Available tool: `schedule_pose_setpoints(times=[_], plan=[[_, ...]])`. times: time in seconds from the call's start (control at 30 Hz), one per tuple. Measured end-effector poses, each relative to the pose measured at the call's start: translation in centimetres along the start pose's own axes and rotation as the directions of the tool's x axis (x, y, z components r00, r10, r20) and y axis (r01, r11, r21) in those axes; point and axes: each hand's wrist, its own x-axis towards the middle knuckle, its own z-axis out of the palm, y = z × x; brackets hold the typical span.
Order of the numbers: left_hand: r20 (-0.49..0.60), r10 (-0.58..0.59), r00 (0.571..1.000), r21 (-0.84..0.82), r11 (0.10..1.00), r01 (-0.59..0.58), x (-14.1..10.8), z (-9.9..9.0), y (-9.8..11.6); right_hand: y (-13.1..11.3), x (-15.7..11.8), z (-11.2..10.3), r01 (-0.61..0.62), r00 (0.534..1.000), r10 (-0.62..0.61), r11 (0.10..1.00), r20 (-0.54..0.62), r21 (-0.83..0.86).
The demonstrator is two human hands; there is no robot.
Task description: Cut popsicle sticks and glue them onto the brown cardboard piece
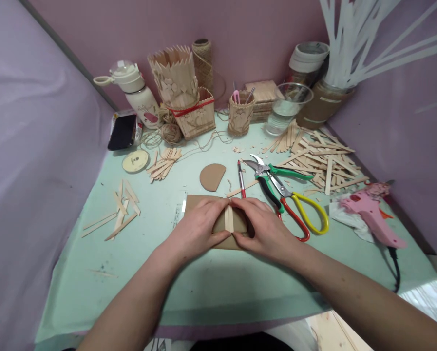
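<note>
Two pale craft sticks (229, 218), lying side by side, run away from me over a piece of brown cardboard (194, 201). From the left, my left hand (201, 224) grips them with its fingers at the far end and its thumb at the near end. My right hand (267, 226) holds the same two ends from the right, its fingertips meeting those of the left. Part of the cardboard is hidden beneath both hands. A cut cardboard piece with one straight edge (213, 177) lies just beyond.
Right of the hands lie a red pen (241, 179), green-handled pruners (267, 171), red-and-yellow scissors (309, 214) and a pink glue gun (373, 214). Craft sticks (324, 158) are heaped behind. Along the back stand a cup of water (286, 109), stick-made baskets (174, 80) and a bottle (140, 100).
</note>
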Motion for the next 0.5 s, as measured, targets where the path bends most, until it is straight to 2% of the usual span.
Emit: schedule_pose_setpoints(times=[0.5], plan=[[0.003,-0.002,1.0,-0.011,1.0,0.002,0.09,0.0,-0.01,0.09,-0.08,0.09,-0.017,1.0,0.017,1.0,0.001,0.006]])
